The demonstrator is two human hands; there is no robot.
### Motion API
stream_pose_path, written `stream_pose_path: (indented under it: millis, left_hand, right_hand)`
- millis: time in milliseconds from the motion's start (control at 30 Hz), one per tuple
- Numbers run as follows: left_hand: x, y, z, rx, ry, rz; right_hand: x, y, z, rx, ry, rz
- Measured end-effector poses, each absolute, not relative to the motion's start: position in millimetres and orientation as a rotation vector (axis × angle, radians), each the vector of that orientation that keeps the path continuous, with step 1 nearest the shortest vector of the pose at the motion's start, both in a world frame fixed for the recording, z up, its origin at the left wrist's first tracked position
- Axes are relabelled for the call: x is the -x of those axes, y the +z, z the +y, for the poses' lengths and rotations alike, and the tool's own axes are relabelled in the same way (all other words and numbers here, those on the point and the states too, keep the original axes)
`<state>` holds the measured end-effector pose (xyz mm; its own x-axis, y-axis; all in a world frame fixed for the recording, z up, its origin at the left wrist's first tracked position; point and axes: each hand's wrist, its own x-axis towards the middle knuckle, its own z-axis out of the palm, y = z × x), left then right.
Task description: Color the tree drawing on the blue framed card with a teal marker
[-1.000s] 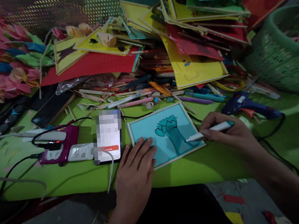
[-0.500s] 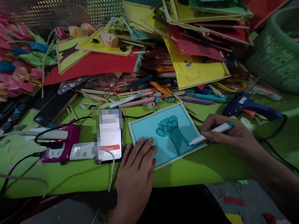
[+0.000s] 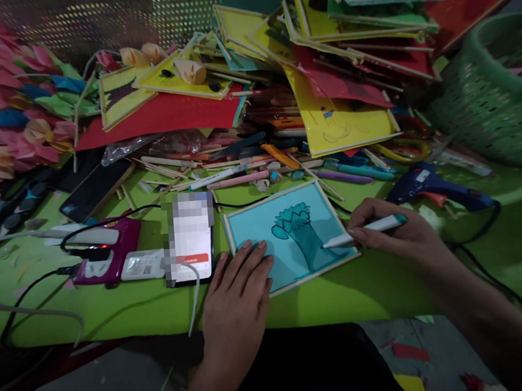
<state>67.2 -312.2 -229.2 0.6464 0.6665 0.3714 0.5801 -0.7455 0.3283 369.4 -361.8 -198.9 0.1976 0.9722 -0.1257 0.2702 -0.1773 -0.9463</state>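
A blue sheet (image 3: 254, 220) edged with thin wooden sticks lies on the green table. It bears a dark teal drawing (image 3: 303, 234) of a trunk-like shape with a jagged, leafy top. My left hand (image 3: 239, 298) rests flat on the sheet's lower left corner, fingers spread, holding nothing. In my right hand (image 3: 380, 232) is a white marker (image 3: 348, 237) with a teal end, pinched between thumb and fingers. Its tip points left at the drawing's right edge; whether it touches the paper is hard to tell.
Left of the sheet are a lit phone (image 3: 192, 236) and a magenta power strip (image 3: 127, 240) with cables. A blue glue gun (image 3: 439, 189) and a green basket (image 3: 486, 96) stand right. Pens, sticks and framed yellow sheets (image 3: 340, 124) pile up behind.
The marker tip has shifted slightly left and up along the drawing. A dark curved line now shows near the sheet's lower right. My left hand has stayed in place.
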Motion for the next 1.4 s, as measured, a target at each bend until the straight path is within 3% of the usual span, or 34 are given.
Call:
stream_pose_path:
  millis: [1400]
  left_hand:
    - [-67.8, -227.0, -311.8, -2.678, 0.722, 1.036]
  right_hand:
    - [-365.6, -198.0, -359.1, 1.645, 1.033, -1.191]
